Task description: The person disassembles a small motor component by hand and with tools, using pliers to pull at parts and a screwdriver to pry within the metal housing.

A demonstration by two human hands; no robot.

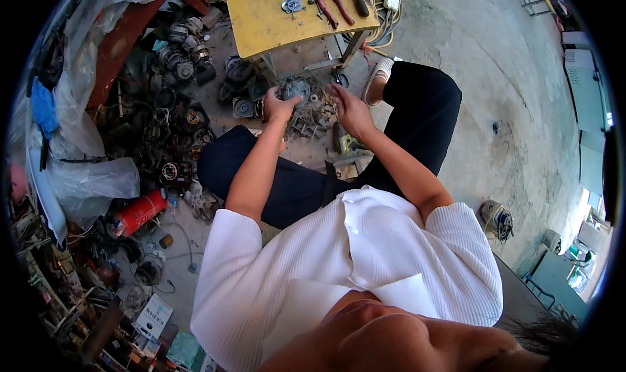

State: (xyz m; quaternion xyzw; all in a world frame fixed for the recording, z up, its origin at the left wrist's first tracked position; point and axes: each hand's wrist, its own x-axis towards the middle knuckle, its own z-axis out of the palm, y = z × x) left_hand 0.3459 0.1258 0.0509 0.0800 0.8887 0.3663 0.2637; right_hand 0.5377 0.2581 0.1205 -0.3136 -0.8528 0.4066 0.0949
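Round part (298,87) located between the hands at the parts pile (317,116), below the yellow table (261,21), its circular face turned upward and no long axis discernible. Left hand (280,104) is partly open with its thumb against the part, firmness of hold not determinable; right hand (353,113) has loosely extended fingers at the pile's right side, and whether it grips anything cannot be told. White carton (155,316) and green box (186,351) stand lower left, contents not visible.
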